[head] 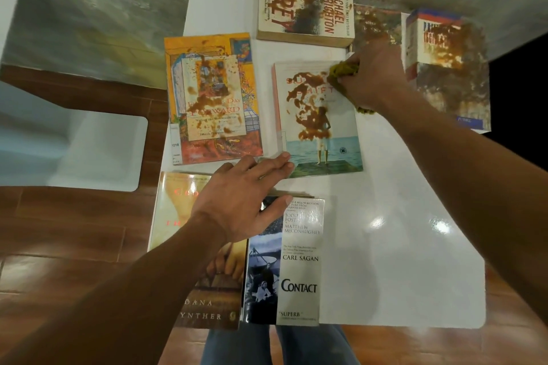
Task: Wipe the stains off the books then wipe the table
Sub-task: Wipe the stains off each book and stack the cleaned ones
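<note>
i see a glossy white bench (400, 231) with rounded corners, light glaring off its bare right half. seven paperbacks lie flat on it. the right hand (370, 74) clenches a nubby olive cloth (341, 71) against the upper right corner of the seaside-cover book (323, 139), whose pale cover carries blotchy brown stains (308, 107). the left hand (240, 201) lies flat, fingers straight, fingertips on that book's lower left corner. the orange book (213, 98) and the crichton book (305, 12) are stained too. the contact book (299, 261) at the near edge looks unstained.
</note>
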Demonstrator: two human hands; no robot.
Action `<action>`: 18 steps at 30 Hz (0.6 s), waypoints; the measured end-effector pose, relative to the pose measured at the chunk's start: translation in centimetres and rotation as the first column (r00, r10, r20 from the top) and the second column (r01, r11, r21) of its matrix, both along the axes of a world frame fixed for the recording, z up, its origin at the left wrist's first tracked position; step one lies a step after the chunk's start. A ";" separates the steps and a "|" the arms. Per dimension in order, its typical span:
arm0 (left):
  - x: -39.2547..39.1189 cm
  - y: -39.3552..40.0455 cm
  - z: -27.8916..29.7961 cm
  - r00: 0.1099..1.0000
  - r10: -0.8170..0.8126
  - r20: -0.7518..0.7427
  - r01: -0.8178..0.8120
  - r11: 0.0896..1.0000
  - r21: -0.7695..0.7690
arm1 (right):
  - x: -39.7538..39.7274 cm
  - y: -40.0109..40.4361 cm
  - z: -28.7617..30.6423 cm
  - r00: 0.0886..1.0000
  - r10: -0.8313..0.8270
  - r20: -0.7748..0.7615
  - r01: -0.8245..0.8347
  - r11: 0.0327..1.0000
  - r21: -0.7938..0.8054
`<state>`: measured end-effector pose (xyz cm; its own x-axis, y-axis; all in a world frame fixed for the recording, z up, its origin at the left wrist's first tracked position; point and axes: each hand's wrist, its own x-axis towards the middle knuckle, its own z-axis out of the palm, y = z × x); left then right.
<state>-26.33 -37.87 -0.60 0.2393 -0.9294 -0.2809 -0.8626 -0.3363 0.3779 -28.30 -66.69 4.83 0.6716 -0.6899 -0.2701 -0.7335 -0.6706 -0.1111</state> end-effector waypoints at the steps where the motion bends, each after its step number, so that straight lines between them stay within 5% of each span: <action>1: 0.0 0.0 0.0 1.000 0.000 0.004 0.000 1.000 -0.005 | 0.2 -0.2 -0.2 1.000 0.002 0.009 -0.002 1.000 0.013; 18: -0.1 0.2 -0.2 1.000 0.011 -0.018 -0.012 0.999 -0.038 | 1.1 0.3 -0.3 0.989 0.150 -0.014 -0.148 0.987 0.067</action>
